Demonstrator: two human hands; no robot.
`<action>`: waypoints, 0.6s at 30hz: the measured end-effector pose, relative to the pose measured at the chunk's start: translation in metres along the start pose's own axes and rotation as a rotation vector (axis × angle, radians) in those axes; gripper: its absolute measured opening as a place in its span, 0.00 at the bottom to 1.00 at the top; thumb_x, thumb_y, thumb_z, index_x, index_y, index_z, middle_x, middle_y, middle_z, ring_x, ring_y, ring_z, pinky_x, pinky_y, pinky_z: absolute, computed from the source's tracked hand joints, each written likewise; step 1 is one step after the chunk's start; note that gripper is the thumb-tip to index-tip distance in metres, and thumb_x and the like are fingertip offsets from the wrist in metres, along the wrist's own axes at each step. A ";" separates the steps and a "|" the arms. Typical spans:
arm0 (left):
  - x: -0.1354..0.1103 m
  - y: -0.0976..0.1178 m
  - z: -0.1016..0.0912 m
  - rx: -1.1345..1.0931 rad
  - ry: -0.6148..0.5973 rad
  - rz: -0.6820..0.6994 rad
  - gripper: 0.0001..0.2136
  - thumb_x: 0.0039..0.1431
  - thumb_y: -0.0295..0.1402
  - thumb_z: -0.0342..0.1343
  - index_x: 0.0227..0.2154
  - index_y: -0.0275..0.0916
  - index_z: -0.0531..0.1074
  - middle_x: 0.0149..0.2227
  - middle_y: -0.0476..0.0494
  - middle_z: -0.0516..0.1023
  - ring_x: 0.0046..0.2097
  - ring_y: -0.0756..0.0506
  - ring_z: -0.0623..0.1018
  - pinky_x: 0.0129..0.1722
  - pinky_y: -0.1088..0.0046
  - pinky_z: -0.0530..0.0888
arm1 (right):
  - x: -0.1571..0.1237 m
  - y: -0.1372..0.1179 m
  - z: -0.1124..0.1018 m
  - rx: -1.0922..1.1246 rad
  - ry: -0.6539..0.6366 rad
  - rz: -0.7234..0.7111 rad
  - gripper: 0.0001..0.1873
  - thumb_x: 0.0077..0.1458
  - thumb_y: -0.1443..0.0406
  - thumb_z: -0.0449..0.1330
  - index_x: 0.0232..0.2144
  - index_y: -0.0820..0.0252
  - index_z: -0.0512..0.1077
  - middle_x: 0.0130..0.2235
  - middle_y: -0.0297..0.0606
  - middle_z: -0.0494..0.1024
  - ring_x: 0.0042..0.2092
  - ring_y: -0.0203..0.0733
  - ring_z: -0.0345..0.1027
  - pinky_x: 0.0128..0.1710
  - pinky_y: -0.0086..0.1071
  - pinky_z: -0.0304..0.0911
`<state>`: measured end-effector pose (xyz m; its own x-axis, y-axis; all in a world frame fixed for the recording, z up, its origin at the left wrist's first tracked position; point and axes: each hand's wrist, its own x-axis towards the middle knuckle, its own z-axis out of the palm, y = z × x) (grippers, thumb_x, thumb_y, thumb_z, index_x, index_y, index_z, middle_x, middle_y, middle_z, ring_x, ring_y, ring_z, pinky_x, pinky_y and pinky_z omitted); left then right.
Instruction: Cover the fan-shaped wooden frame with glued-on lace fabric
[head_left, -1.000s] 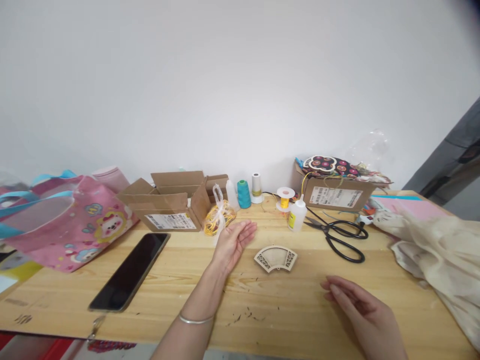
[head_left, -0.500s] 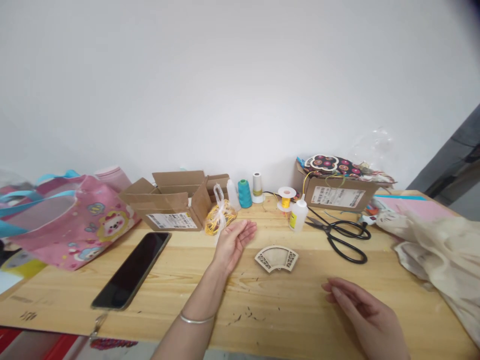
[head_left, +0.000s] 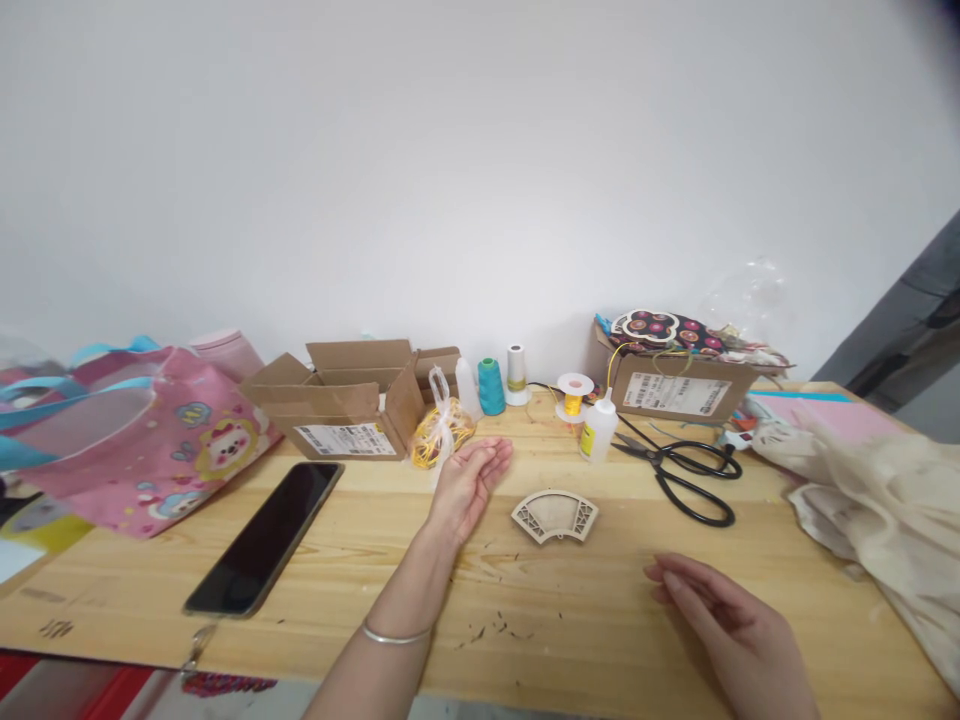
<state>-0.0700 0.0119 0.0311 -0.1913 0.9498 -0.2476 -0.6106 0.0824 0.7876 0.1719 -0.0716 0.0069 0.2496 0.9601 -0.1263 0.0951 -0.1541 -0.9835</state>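
Note:
My left hand (head_left: 471, 488) rests on the table with its palm turned inward, fingers loosely curved and nothing in them. Just right of it lies a small fan-shaped wooden piece (head_left: 555, 515) with cut-out lattice at both ends. Neither hand touches this piece. Nearer the front right, my right hand (head_left: 731, 625) is relaxed, its fingers half curled and apparently holding nothing. Behind my left hand sits a knotted clear bag of yellow cord (head_left: 442, 435). A squeeze bottle with a yellow label (head_left: 598, 432) and black-handled scissors (head_left: 675, 470) lie beyond the wooden piece.
To the left are a phone (head_left: 266, 540), a pink bag (head_left: 172, 440) and an open cardboard box (head_left: 345, 420). A teal thread cone (head_left: 491, 388), a white spool (head_left: 517, 375) and a yellow wire spool (head_left: 574, 398) line the back. Cream fabric (head_left: 862, 500) and another box (head_left: 675, 390) are right.

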 end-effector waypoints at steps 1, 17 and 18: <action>0.000 0.000 0.000 0.002 -0.007 -0.006 0.06 0.50 0.19 0.52 0.27 0.30 0.73 0.27 0.41 0.79 0.30 0.52 0.77 0.32 0.81 0.74 | 0.000 -0.002 0.001 0.001 0.002 0.002 0.15 0.30 0.57 0.62 0.23 0.60 0.75 0.25 0.40 0.79 0.26 0.39 0.73 0.26 0.21 0.69; 0.000 -0.001 0.001 0.035 0.015 -0.022 0.05 0.51 0.21 0.51 0.26 0.30 0.73 0.25 0.41 0.78 0.28 0.52 0.77 0.29 0.81 0.73 | 0.000 0.000 0.000 -0.014 0.009 -0.009 0.15 0.30 0.57 0.63 0.24 0.59 0.75 0.25 0.39 0.79 0.26 0.38 0.73 0.26 0.20 0.68; 0.000 -0.001 0.000 0.043 0.026 -0.027 0.05 0.51 0.21 0.52 0.26 0.30 0.72 0.24 0.42 0.78 0.27 0.53 0.77 0.27 0.82 0.73 | 0.000 0.000 0.000 -0.007 0.007 -0.006 0.15 0.30 0.57 0.63 0.24 0.59 0.75 0.25 0.39 0.79 0.26 0.38 0.73 0.26 0.19 0.68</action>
<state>-0.0693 0.0123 0.0306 -0.1956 0.9388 -0.2835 -0.5826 0.1213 0.8036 0.1715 -0.0718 0.0070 0.2558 0.9593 -0.1194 0.1031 -0.1498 -0.9833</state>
